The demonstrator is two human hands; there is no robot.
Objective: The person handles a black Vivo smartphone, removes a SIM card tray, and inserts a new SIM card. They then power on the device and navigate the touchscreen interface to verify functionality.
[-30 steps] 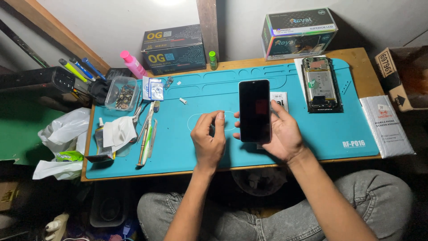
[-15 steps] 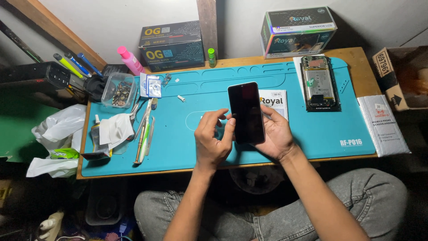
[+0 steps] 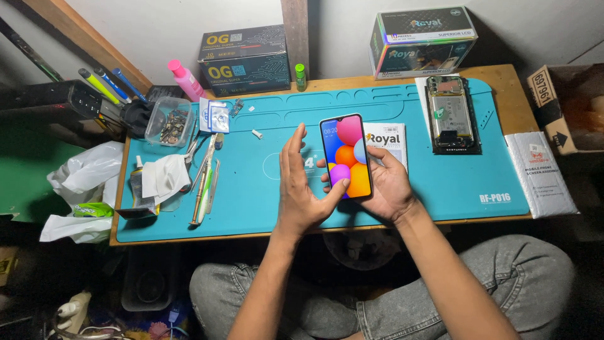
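The right hand cradles a smartphone from behind, its fingers curled round the right edge and the thumb side hidden beneath the body, so the hand is closed on the phone. The left hand stands beside it with fingers spread open and upright, and only its thumb tip touches the lower part of the lit screen, which shows coloured balloon-like circles. The phone hangs just above the teal repair mat on the counter, between the two sets of fingers.

The phone looks light, stiff and flat, with a glass face that is likely slippery and easy to crack; the long side edges seem the safest place to grip, leaving the glass free. Its long axis runs away from the person, top end pointing to the far side of the counter, leaning slightly left, screen facing up toward the camera.

Beyond the right fingers lies an opened phone body; well left of the left fingers lie tweezers and tools.
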